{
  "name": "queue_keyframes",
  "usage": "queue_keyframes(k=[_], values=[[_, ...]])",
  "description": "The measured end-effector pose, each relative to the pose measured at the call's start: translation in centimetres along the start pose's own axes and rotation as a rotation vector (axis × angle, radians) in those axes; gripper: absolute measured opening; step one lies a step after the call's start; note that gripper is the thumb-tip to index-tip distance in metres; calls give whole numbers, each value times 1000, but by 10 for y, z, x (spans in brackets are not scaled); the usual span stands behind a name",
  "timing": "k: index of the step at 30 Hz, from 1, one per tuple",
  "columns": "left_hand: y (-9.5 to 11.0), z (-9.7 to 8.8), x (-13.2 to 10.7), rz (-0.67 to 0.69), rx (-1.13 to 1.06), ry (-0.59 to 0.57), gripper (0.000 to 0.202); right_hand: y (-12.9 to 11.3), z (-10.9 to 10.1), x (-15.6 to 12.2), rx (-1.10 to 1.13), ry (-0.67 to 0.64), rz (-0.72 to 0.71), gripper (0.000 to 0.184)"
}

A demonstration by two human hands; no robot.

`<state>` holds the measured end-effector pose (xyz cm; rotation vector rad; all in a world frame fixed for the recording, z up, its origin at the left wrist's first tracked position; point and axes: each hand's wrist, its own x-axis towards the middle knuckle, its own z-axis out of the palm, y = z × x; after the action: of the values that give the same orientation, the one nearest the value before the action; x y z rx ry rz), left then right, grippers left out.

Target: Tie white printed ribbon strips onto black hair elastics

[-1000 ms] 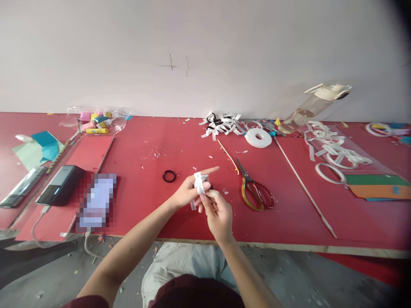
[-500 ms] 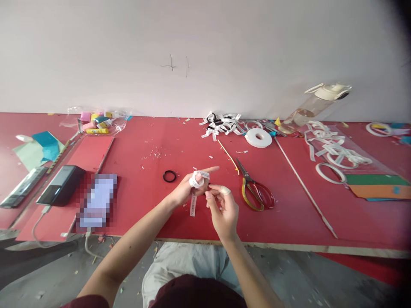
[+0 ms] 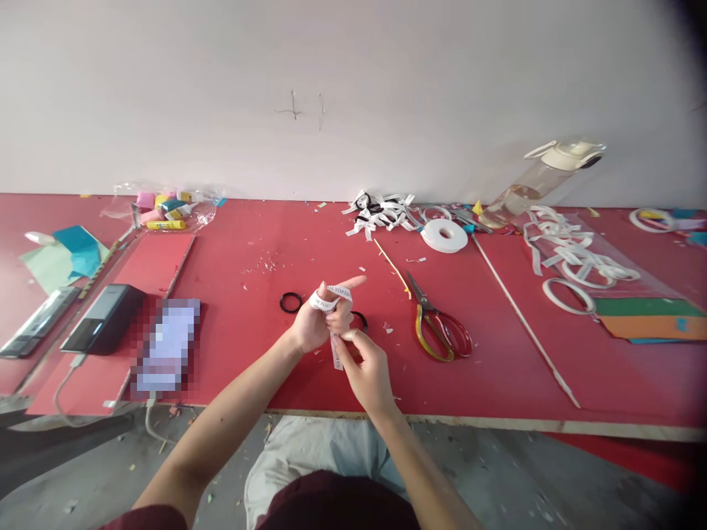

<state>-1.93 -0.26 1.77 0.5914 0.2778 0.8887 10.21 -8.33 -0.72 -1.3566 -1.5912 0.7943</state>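
Note:
A white ribbon printed with dark letters (image 3: 338, 292) loops around the thumb and fingers of my left hand (image 3: 310, 324). That hand's index finger points out to the right while its other fingers curl in on the ribbon. Just below, my right hand (image 3: 367, 368) pinches the ribbon's hanging tail between thumb and fingertips, with a light band around one finger. One black hair tie (image 3: 290, 302) lies on the red table left of my hands. Another black hair tie (image 3: 360, 321) lies just right of my left hand, partly hidden by it.
Scissors with red and yellow handles (image 3: 439, 331) lie to the right. Behind them are a white ribbon roll (image 3: 444, 235) and a pile of black-and-white bows (image 3: 381, 213). A bottle (image 3: 538, 180) leans at the wall. Leftward lie a phone (image 3: 169, 346) and a black device (image 3: 104, 318).
My right hand has moved down and left and now pinches the ribbon's tail. My left hand has turned, its fingers curling in; the right-hand hair tie shows more.

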Motion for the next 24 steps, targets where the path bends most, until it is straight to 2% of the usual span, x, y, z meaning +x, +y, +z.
queue_keyframes(k=[6, 8, 10, 13, 15, 17, 21, 24], values=[[-1, 0, -1, -13, 44, 28, 69, 3, -5, 0, 11, -64, 24, 27], [-2, 0, -1, 8, 118, 35, 69, 5, -6, -2, 36, 22, 6, 22], [-2, 0, -2, 27, 242, 39, 68, 6, -7, -3, 73, 174, -22, 17], [-2, 3, -4, -13, 501, -9, 63, 6, -13, 0, 86, 344, -91, 25], [-2, 5, -5, -60, 671, -75, 60, 6, -19, 6, 36, 346, -140, 29], [-2, 7, -5, -89, 819, -130, 59, 6, -26, 13, -50, 299, -185, 26], [1, 8, -5, -84, 1000, -166, 55, 10, -40, 24, -186, 209, -305, 27], [3, 6, -5, -91, 1129, -172, 52, 12, -48, 26, -239, 294, -338, 25]])
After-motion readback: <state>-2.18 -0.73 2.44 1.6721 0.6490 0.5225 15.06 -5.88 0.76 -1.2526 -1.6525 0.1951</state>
